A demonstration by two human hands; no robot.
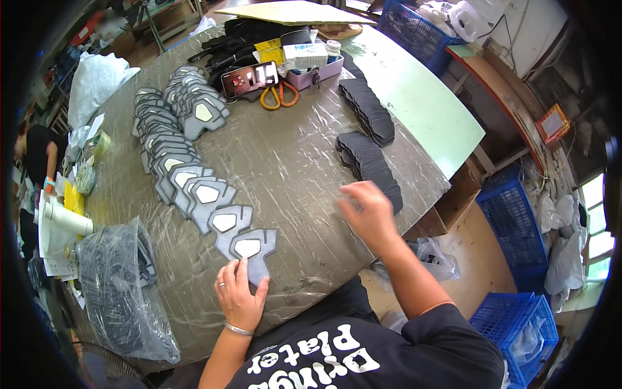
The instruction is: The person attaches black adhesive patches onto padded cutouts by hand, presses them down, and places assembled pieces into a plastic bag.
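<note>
My left hand (241,298) lies with its fingers extended on the nearest grey cut piece (260,267), fingertips at the edge of its white patch (247,248). That piece overlaps the end of a long row of similar grey pieces (170,142) with pale centres, fanned out toward the far left. A second, shorter fanned row (202,111) lies beside it. My right hand (368,214) is raised at the right, blurred by motion, close to a fanned stack of black cut pieces (366,161). Whether its fingers hold anything does not show.
Plastic sheeting covers the table (291,175). At the back are orange-handled scissors (278,97), a propped phone (249,79) and a purple box (314,76). Another black stack (368,111) lies far right. A plastic-wrapped bundle (120,285) sits left; blue crates (518,220) stand right.
</note>
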